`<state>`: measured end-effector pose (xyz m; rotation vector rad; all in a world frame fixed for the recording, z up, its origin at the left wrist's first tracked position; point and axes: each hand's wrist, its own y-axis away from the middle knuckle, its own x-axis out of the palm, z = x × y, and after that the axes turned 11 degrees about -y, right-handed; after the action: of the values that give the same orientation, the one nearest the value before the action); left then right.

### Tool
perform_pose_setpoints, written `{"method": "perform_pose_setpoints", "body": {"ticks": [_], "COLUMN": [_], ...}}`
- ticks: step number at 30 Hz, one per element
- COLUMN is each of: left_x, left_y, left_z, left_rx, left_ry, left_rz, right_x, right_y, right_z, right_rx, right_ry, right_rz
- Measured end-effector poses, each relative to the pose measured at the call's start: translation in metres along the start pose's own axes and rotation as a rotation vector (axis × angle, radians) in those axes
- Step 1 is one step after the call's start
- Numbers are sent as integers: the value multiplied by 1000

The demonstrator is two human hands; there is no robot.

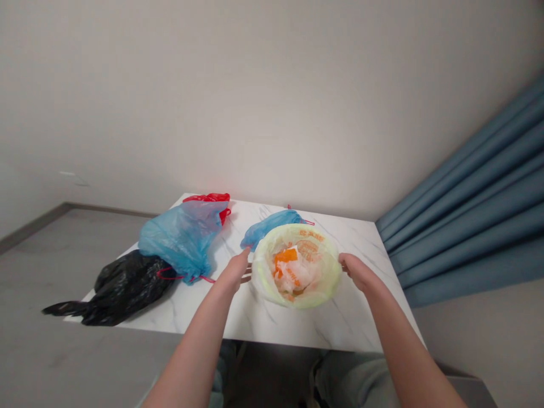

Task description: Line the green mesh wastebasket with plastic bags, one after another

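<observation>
A round bin point(263, 283) lined with a pale yellow-green plastic bag stands at the middle of the white marble-patterned table point(352, 323). Orange print shows on the liner, and crumpled white and orange wrappers point(286, 256) lie inside. On the bin's left side is my left hand point(239, 271), thumb up and fingers stretched toward the wall of the bin. My right hand point(352, 268) is at the opposite side, its fingers partly spread near the rim. Whether either hand touches the bin is hard to make out.
Behind the bin lies a small blue bag point(270, 224) with a red drawstring. To the left are a larger blue plastic bag point(181, 238), a red bag point(212, 197) and a knotted black bag point(130, 286) overhanging the table edge. A blue curtain point(471, 215) hangs at right.
</observation>
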<state>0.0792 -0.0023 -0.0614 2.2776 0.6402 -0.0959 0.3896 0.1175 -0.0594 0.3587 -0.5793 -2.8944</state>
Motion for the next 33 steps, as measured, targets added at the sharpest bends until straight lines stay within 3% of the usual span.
{"method": "perform_pose_setpoints", "body": {"ticks": [2,5,15,17,19,22,24,29,33], "left_x": [2,4,15,14,12,11,12,12,11], "left_y": [0,-3,0,1,1,-1,0,9,9], "left_z": [-2,-3,-9,-10,-9,-7,-7,-10,-7], "left_rx": [-20,-34,-90,-133,-150,-93,-39,95,195], "left_ry": [50,110,244,248,251,272,275,196,7], "left_rz": [73,179,334,388,422,393,357,365,202], "right_x": [-5,-12,-17,-14,-12,-11,-12,-12,-5], "right_y": [6,12,9,8,7,7,7,7,4], "right_z": [0,1,-6,-5,-4,-2,-3,-3,3], "right_rx": [121,263,277,246,162,-25,-108,-187,-283], "right_ry": [-38,-106,-142,-33,216,640,769,572,450], "right_rz": [148,202,205,160,60,-110,-191,-347,-379]}}
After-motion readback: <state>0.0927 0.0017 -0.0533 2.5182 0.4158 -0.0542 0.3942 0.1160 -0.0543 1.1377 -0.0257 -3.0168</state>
